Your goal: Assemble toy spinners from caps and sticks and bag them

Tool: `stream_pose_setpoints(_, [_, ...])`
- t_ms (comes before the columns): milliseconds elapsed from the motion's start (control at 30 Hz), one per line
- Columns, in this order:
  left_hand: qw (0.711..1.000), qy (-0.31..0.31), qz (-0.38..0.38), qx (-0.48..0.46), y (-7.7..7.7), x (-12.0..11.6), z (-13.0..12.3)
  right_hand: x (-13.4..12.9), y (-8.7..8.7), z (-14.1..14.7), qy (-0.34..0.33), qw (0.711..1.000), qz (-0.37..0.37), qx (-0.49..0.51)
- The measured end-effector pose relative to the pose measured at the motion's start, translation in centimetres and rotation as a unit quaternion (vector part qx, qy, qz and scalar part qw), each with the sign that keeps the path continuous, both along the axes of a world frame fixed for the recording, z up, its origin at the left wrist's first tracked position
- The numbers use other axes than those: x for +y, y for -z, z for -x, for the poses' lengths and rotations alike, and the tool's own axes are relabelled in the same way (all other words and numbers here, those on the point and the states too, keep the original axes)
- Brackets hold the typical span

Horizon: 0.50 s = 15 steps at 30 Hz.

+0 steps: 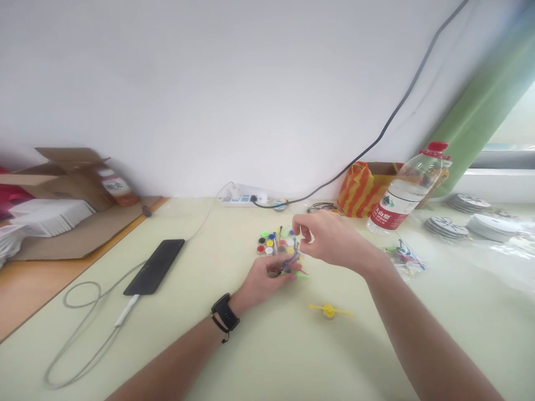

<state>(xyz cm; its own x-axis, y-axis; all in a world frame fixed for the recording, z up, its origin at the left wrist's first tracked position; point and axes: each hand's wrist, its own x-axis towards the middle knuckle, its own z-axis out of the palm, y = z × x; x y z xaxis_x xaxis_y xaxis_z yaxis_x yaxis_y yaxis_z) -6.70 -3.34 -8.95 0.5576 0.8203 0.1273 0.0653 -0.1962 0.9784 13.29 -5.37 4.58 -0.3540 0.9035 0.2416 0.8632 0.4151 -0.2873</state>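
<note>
My left hand point(264, 280), with a dark band on its wrist, is curled around a small bunch of coloured plastic pieces point(298, 272); red, purple and bright green parts stick out past the fingers. Just above it hovers my right hand point(330, 239), fingers bent in a pinch; whatever is between them is too small to make out. Behind both hands lies a cluster of small round coloured discs point(261, 249) in black, red, white, yellow and green. Nearer to me, a yellow piece point(329, 311) with a round middle and two thin arms lies alone.
At left are a black phone point(154, 267) on a cable, an open cardboard box point(77, 178) and white stacked pieces point(50, 217). A power strip point(261, 196) lies along the wall. A large water bottle point(403, 195) and a plastic bag of parts point(404, 259) are right.
</note>
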Motion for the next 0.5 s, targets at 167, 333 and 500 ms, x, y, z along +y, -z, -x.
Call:
stream_pose_setpoints(167, [1.000,0.006,-0.003,-0.001,-0.11,-0.05,-0.09,0.14,0.24,-0.06,-0.023,0.999,0.010,-0.021])
stream_pose_setpoints(333, [1.000,0.006,-0.008,-0.006,0.04,-0.07,-0.13,0.29,0.62,-0.10,-0.032,0.998,0.009,-0.044])
stream_pose_setpoints(500, [1.000,0.010,-0.016,0.003,-0.18,-0.15,-0.18,0.13,0.60,-0.04,-0.024,0.998,-0.006,-0.049])
